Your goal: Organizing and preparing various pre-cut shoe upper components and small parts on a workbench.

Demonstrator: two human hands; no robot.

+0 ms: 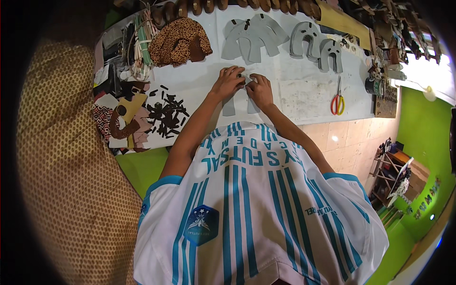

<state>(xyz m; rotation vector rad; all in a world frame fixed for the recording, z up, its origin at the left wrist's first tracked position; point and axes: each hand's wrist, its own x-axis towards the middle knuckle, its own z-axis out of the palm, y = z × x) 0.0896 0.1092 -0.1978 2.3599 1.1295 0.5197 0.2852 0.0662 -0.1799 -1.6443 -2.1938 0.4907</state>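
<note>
A grey U-shaped cut piece point(229, 105) lies on the white-covered table right in front of me, its two legs pointing toward my body. My left hand point(228, 83) has its fingers bent and pinched at the top of this piece, beside a small dark tab point(242, 79). From the other side, the curled fingers of my right hand point(260, 92) close on the same top edge. The fingers cover most of the piece's upper part, so how the tab sits on it is hidden. Farther away lie overlapping grey pieces point(256, 40) with dark tabs at their tops.
At left are a heap of black strips point(167, 113), fabric scraps point(129, 107) and stacked leopard-print pieces point(178, 40). To the right lie more grey U-shaped pieces point(305, 40), scissors point(337, 102) with red and yellow handles, and a can point(375, 86). Brown rounded objects point(209, 5) line the far edge.
</note>
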